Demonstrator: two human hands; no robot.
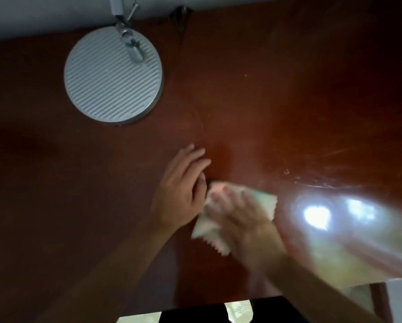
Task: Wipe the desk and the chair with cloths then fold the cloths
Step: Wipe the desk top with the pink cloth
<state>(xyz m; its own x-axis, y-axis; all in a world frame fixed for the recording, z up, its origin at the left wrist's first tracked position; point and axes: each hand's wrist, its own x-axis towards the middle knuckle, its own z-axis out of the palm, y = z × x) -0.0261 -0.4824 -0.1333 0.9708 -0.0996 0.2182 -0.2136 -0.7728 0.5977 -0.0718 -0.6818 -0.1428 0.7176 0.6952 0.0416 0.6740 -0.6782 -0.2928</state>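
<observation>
- Desk (253,94): dark reddish-brown top filling the view, glare lying at the right, pale wall running along the far edge.
- Disc (112,76): round, ribbed, grey, sitting at far left of the desk, a metal stem rising from its far rim.
- Right hand (239,220): blurred, fingers lying straight and flat, pressing down on the cloth.
- Left hand (183,183): resting on the desk just beside the cloth, fingers straight and together, gripping nothing.
- Cloth (204,227): pale, zigzag-edged, lying near the desk's front edge under the right hand.
</observation>
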